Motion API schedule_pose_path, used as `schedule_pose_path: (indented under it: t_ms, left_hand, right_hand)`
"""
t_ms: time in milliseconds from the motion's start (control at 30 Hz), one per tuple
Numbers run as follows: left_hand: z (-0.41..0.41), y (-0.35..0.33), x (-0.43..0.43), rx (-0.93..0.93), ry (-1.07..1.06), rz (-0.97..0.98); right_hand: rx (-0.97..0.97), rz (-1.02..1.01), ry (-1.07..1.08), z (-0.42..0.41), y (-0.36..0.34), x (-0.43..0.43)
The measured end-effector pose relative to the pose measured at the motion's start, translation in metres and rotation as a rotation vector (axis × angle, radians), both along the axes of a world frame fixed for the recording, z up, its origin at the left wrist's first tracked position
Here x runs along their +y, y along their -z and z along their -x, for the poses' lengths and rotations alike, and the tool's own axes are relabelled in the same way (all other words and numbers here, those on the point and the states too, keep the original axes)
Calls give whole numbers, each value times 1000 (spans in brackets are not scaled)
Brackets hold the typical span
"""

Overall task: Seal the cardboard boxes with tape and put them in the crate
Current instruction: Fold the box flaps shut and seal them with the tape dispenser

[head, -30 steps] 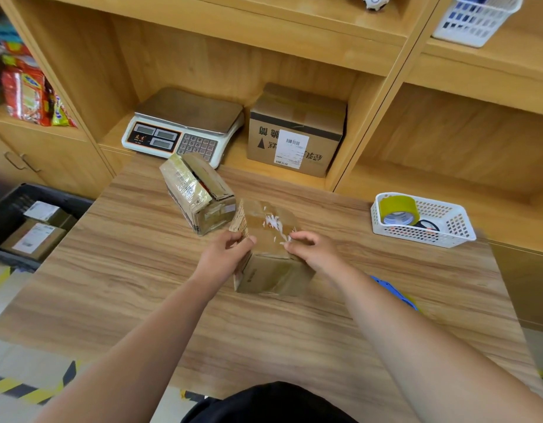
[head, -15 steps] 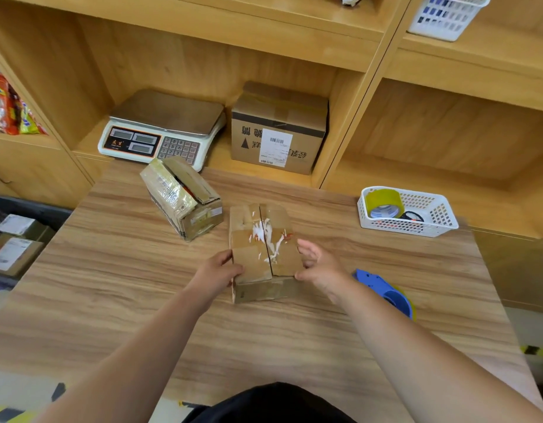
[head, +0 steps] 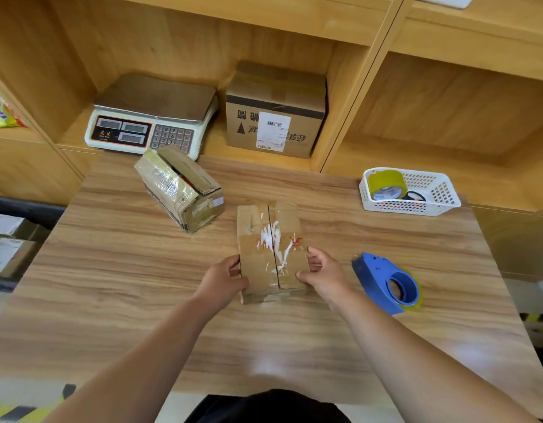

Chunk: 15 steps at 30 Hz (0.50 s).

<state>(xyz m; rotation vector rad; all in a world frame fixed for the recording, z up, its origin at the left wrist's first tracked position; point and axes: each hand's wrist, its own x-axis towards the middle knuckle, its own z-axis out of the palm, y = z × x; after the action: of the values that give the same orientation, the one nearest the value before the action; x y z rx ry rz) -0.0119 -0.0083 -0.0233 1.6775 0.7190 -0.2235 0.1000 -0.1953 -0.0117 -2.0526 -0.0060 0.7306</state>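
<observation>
Well, seen from the head camera, the small cardboard box (head: 271,251) sits mid-table (head: 111,285), its long axis and open seam running from the near edge toward the far one. The left hand (head: 222,280) grips its left side and the right hand (head: 323,274) its right, fingers curled over the edges. The blue tape dispenser (head: 386,283) lies rightward, just beside the right hand, so I'd expect that hand to reach.

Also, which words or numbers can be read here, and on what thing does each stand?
"7 8 9", "4 5 6", "1 2 3", "0": scale keypad.
Scale brand mark: too blurred.
Shelf box print, upside down: unreadable.
Its white label: barcodes, text too small.
Crate box labels: too blurred.
Held box: torn label scraps, no text.
</observation>
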Motion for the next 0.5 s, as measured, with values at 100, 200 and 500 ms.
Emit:
schedule_pose_path:
  t_ms: [100,200,500]
  left_hand:
    - [1,0,3,1,40,22]
    - [-4,0,5,14,116,70]
    - [-22,1,4,45,138,10]
  right_hand:
    - [-28,66,-18,8,0,-1]
    - [-44,136,-47,16,-2,-5]
    - [-91,150,107,21,5,-39]
